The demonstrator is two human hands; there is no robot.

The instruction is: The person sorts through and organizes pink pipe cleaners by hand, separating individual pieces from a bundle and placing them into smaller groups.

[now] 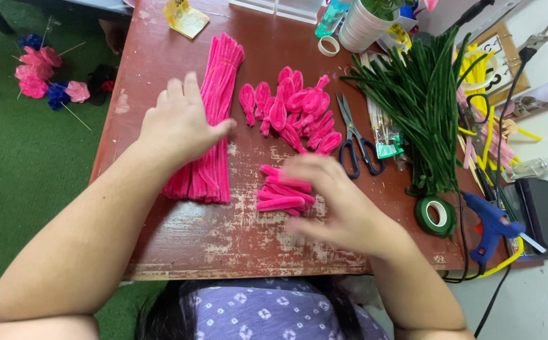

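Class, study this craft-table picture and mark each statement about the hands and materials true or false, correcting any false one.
1. The left hand rests on the long bundle of pink pipe cleaners. True.
2. The right hand holds the scissors. False: the scissors lie untouched on the table, beyond that hand, which is at the small pile of folded pink pieces.
3. The green pipe cleaners lie to the right of the scissors. True.
4. The glue gun is red. False: the glue gun is blue, near the table's right edge.
5. The roll of green tape lies beside the lower end of the green pipe cleaners. True.
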